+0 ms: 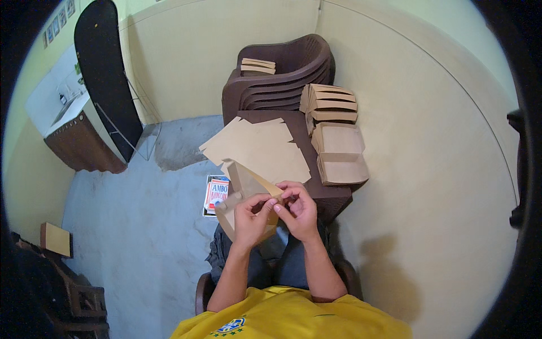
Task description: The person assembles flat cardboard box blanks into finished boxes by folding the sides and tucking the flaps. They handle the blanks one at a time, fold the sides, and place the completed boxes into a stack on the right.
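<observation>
Above my lap, a partly folded brown paperboard box (241,179) is held between my two hands, its walls and flaps standing up at angles. My left hand (251,219) pinches the box's near right corner between thumb and fingers. Right beside it, my right hand (300,211) grips the same corner, and the two thumbs almost meet. The fingers cover the fold itself. Just beyond the hands, flat brown paperboard blanks (261,146) with notched edges lie in a loose pile on the dark brown table (334,195).
Folded boxes (342,155) are stacked along the table's right side, with more boxes (333,103) behind. Stacked brown plastic chairs (282,85) stand at the back, holding further boxes (258,66). Left of the table is a printed carton (216,195). A sink cabinet (84,144) stands far left.
</observation>
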`<state>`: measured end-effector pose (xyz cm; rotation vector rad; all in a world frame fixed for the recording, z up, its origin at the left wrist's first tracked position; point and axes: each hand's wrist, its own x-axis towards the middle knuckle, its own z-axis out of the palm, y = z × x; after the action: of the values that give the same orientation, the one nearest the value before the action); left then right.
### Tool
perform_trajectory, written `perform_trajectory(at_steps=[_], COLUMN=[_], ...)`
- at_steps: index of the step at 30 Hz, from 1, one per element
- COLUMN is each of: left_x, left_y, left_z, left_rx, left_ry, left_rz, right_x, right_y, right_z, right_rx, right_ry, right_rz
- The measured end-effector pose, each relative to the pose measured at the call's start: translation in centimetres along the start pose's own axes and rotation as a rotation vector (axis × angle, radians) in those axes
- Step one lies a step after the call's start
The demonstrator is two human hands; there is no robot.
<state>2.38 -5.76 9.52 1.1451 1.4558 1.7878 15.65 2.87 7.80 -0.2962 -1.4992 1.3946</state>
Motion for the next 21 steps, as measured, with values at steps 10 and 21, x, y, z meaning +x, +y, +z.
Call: perform_trajectory(at_steps=[10,21], left_x=[-1.6,0.2], left_y=[-4.0,-5.9], left_z=[0.9,-1.7], left_rx=[0.917,0.489], left_ry=[-0.476,-0.57], left_rz=[0.568,0.265], right_x=[2.9,1.7], right_y=[2.3,4.7], right_z=[-5.5,-8.5], right_rx=[-0.263,-0.626], right_ry=[0.471,0.635], right_rz=[0.211,0.168])
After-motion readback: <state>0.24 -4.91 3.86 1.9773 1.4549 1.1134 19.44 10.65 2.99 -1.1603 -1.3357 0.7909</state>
